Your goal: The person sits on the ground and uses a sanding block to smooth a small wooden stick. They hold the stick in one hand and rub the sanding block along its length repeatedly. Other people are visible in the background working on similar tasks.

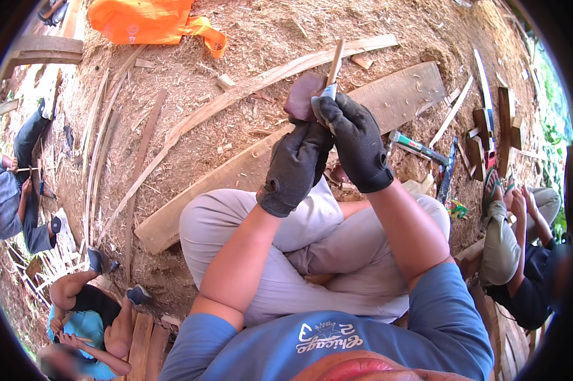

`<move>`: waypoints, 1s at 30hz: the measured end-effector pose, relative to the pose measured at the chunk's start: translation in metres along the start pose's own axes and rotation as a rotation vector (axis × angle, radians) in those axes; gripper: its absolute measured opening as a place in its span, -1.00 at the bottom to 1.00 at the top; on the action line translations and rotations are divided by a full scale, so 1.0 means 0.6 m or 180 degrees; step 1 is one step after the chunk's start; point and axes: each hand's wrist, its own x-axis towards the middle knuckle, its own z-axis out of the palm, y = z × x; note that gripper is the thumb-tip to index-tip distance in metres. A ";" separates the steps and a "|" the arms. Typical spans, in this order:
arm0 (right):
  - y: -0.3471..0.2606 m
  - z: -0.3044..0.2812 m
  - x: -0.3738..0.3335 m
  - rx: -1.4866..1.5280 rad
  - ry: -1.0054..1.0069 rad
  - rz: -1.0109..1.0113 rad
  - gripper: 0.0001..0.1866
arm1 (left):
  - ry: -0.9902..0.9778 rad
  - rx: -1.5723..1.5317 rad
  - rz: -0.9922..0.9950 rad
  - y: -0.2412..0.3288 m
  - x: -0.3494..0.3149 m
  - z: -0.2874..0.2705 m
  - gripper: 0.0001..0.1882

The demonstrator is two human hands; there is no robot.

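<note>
Both my hands wear dark gloves and meet in front of my crossed legs. My left hand [296, 166] is closed on the lower edge of a reddish-brown sheet [304, 96] that looks like sandpaper. Close against it, my right hand [357, 141] grips a thin wooden stick [336, 60], which points up and away from me. A white and blue piece [329, 91] lies against the stick above my right fingertips; I cannot tell whether it is the sheet's back. My fingers hide the stick's lower end.
A wide plank [397, 95] and a long curved strip [261, 84] lie ahead on shaving-covered ground. A green-handled tool [419, 148] lies right, near a long-bladed tool [484, 86]. An orange bag [140, 22] lies far left. Other people sit left [86, 317] and right [524, 254].
</note>
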 end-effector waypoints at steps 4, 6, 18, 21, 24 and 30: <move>0.007 0.001 0.005 0.0058 0.0082 -0.0125 -0.60 | 0.0083 -0.0113 0.0205 0.001 0.000 0.011 -0.67; 0.005 0.001 0.005 0.0060 0.0143 -0.0225 -0.60 | -0.0128 -0.0603 -0.0041 0.005 -0.003 0.012 -0.68; -0.014 -0.012 0.016 0.0519 0.0402 -0.0183 -0.57 | -0.1464 -0.2410 -0.1008 -0.012 -0.005 -0.002 -0.65; -0.011 -0.028 0.032 0.0985 0.0354 -0.0099 -0.58 | -0.1610 -0.2233 -0.0992 -0.013 -0.007 -0.001 -0.65; -0.017 -0.061 0.044 0.1338 0.0156 -0.0106 -0.62 | -0.1722 -0.2027 -0.0944 -0.008 -0.011 0.004 -0.61; -0.027 -0.076 0.048 0.1840 -0.0095 -0.0046 -0.57 | -0.1631 -0.1837 -0.1019 -0.002 -0.013 0.007 -0.53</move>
